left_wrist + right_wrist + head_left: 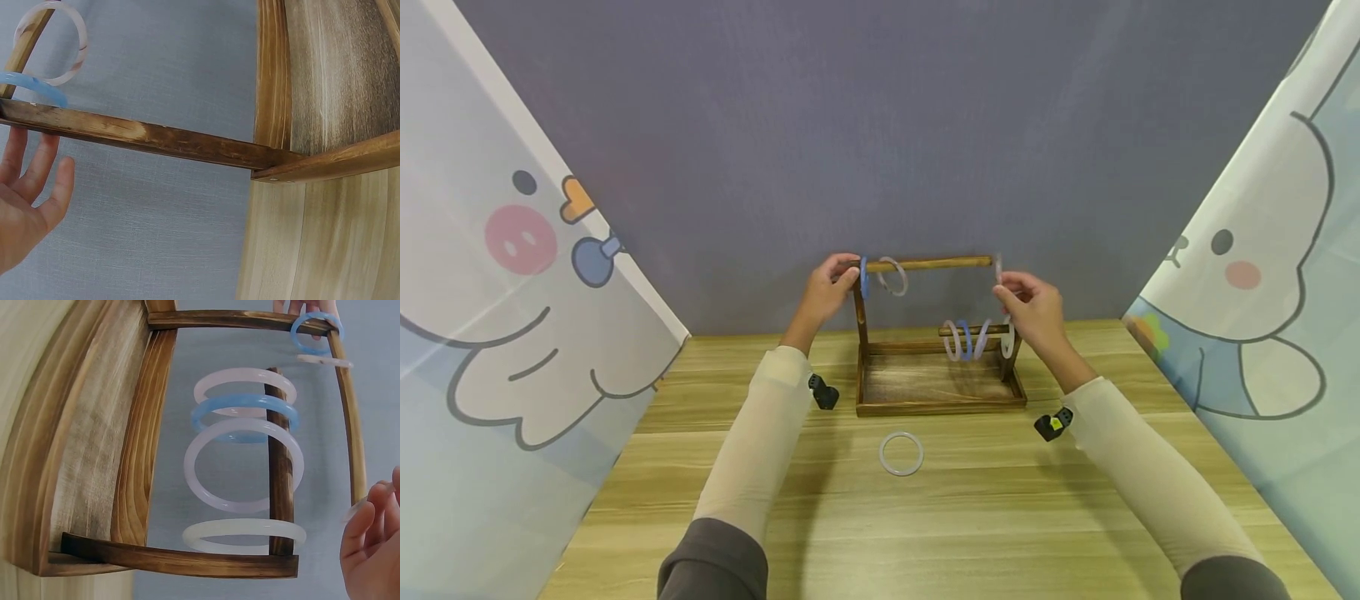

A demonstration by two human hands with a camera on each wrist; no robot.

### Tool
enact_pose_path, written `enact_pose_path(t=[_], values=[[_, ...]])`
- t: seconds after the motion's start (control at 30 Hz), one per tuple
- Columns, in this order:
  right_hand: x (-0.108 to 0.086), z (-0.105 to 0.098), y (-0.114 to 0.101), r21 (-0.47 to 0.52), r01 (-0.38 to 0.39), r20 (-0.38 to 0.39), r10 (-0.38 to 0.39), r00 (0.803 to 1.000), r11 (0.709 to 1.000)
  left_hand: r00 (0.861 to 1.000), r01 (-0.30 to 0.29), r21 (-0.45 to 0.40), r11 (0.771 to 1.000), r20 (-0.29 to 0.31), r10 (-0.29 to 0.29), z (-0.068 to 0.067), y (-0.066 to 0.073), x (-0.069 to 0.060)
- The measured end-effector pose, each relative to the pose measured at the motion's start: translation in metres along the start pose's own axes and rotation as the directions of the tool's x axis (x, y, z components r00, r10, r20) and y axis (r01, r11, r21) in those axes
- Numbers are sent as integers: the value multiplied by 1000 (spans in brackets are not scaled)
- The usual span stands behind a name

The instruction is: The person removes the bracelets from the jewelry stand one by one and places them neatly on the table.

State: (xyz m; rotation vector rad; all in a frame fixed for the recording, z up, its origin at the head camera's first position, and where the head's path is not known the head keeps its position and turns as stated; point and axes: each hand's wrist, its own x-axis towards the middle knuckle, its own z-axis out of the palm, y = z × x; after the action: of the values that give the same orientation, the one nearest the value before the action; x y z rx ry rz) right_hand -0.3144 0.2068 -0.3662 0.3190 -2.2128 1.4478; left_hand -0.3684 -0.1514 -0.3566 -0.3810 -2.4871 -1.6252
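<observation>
A brown wooden bangle rack (942, 408) stands on the table with an upper bar and a lower bar. At its upper left corner, my left hand (827, 292) grips the top of the post (156, 137). My right hand (1033, 308) pinches a pale translucent bangle (998, 267) at the free right end of the upper bar (947, 262). On that bar hang a blue bangle (864, 279) and a pale marbled bangle (893, 277). The lower bar (279, 481) carries a pink bangle (244, 376), a blue one (244, 403), a lavender one (190, 465) and a whitish one (244, 526).
A white bangle (901, 454) lies flat on the wooden table (925, 533) in front of the rack. Behind is a grey backdrop (850, 150). Cartoon-printed panels (467, 275) stand along both sides. Small black devices (824, 393) sit at both wrists.
</observation>
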Motion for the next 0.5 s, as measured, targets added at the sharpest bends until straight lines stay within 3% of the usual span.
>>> enact_pose_path(t=[0.27,0.5], values=[[-17,-2,-7,-100,89,83,-80,993,991,1000,-9,8,1000,-1,9,0,-1,-1],[-33,-2,-11,-138,215,161,-193,968,967,1000,-22,7,1000,-3,22,0,1,-2]])
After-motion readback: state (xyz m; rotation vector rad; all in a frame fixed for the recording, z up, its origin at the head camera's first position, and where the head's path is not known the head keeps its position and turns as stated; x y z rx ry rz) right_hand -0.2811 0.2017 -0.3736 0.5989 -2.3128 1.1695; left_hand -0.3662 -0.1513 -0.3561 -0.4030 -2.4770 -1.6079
